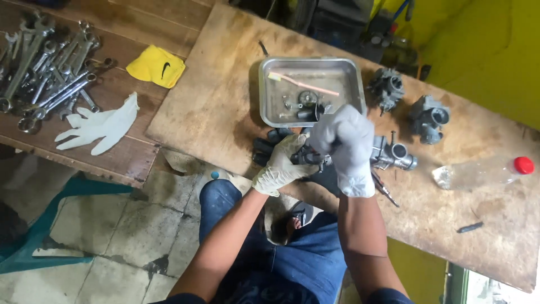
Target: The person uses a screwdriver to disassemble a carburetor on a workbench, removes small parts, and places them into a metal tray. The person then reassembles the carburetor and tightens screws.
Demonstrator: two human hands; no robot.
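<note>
Both my hands wear pale work gloves and meet over the near edge of a wooden board (225,101). My left hand (281,166) grips a dark metal carburettor body (306,156) from the left. Above it, my right hand (346,143) is closed in a fist around a tool handle whose tip points down into that part; the tool itself is mostly hidden. Just behind my hands sits a metal tray (270,95) with a toothbrush (301,83) and small parts. A grey carburettor (394,155) lies right of my right hand.
Two more carburettors (387,87) (428,117) lie at the back right. A clear plastic bottle with a red cap (484,171) rests at the right. Left table holds several spanners (45,62), a yellow cap (156,66) and a spare white glove (98,126). Tiled floor below.
</note>
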